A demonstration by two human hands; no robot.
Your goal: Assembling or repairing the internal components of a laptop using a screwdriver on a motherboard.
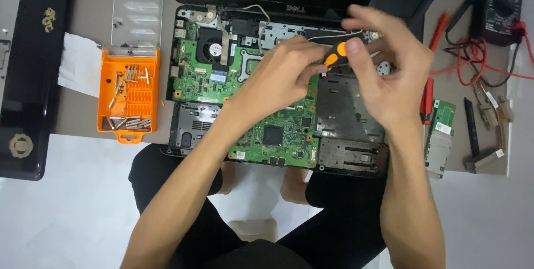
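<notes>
Both hands meet over the far middle of the opened laptop (345, 124), above its green circuit board (278, 130). Left hand (283, 71) is closed around the orange-and-black screwdriver (335, 56); right hand (384, 63) pinches its far end with fingertips, other fingers loosely curled. Orange bit case (129, 94) with clear lid sits left, black multimeter (498, 5) far right.
</notes>
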